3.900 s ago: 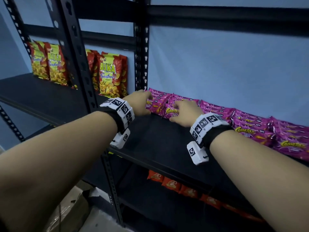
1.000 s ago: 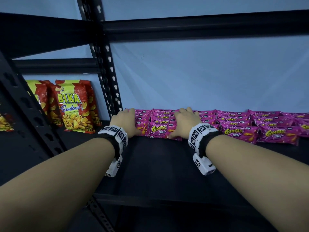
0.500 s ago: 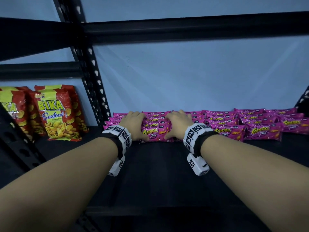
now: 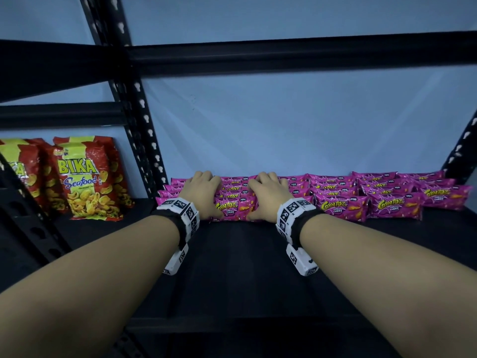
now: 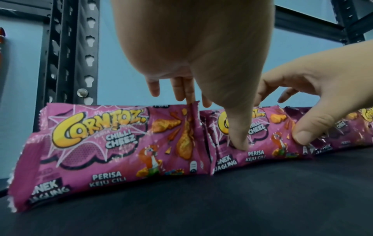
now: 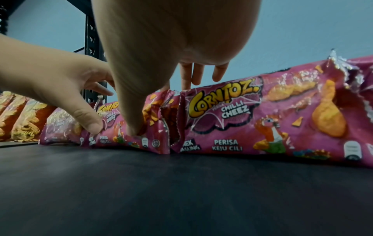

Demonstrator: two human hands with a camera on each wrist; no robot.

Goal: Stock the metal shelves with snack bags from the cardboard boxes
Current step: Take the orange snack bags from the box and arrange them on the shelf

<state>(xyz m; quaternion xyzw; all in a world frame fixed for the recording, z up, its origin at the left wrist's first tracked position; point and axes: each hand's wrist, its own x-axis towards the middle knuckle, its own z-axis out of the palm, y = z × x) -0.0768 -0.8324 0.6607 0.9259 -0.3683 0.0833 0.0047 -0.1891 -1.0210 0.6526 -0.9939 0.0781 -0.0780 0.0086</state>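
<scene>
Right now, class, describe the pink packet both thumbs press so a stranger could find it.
Find the black metal shelf and its row of pink Corntoz packets. The packet is in the front row, between the left hand and right hand, the only one touched by both thumbs.

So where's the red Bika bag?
In the head view the Bika bag stands upright at the far left, past the black post, left of the pink bags.

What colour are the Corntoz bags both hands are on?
Pink Corntoz bags, yellow lettering; clearest in the left wrist view.
</scene>
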